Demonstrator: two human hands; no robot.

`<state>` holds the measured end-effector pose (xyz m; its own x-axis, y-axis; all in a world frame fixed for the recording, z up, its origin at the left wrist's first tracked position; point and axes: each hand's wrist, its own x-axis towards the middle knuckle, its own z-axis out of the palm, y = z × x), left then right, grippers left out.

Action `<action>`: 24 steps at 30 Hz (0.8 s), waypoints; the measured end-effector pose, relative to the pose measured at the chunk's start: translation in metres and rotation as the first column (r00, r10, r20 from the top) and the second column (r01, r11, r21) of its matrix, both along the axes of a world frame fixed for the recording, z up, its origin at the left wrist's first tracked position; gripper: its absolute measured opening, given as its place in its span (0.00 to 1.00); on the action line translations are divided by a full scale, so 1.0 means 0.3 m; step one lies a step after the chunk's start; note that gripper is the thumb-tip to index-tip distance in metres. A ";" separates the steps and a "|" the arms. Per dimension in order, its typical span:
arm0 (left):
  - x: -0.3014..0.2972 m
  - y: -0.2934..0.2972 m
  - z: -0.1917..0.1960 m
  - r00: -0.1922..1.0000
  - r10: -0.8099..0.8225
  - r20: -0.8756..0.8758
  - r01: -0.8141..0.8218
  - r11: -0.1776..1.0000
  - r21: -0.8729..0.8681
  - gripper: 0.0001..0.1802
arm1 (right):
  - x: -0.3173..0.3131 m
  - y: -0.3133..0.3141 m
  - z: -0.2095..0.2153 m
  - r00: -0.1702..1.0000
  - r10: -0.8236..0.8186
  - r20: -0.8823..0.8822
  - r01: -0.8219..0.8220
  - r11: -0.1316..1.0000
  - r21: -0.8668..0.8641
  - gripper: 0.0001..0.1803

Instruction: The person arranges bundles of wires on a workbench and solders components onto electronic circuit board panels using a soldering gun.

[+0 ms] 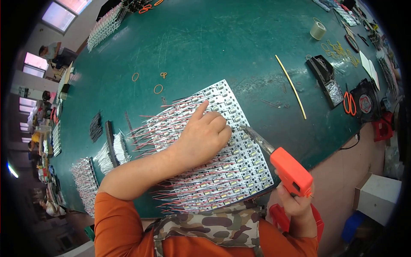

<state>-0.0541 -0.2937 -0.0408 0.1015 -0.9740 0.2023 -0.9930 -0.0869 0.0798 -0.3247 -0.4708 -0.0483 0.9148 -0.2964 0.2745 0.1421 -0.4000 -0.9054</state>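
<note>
A white circuit-board panel lies at a slant on the green bench, directly before the person, with rows of small components across it and red and dark wires fanning out past its left edge. The left grip rests over the middle of the panel, index finger stretched forward and the other fingers curled under; whether it pinches anything beneath cannot be told. The right grip is wrapped around the red handle of a soldering iron, whose metal tip points at the panel just beside the left grip's knuckles.

Fine dark marks run among the components, too small to read. On the bench's right side, a black round-bodied device bears a reddish round patch at its centre, any lettering on it unreadable. Near it are orange-handled scissors, an open notebook with pages too distant to read, and a black open holder. A pale spool stands farther back. To the left lie bundled white wires.
</note>
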 end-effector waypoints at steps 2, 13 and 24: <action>-0.001 0.001 -0.001 1.000 0.006 0.019 -0.006 1.000 0.001 0.11 | -0.006 0.008 -0.001 0.999 -0.033 0.004 0.033 0.999 0.017 0.31; -0.033 0.012 0.021 0.997 0.003 -0.072 -0.005 1.000 -0.030 0.13 | -0.053 0.013 -0.008 0.999 -0.050 0.011 0.050 0.999 0.018 0.31; -0.053 0.006 0.004 0.999 -0.021 -0.046 0.020 1.000 -0.019 0.13 | -0.056 0.007 -0.017 1.000 -0.023 -0.004 0.022 1.000 -0.006 0.31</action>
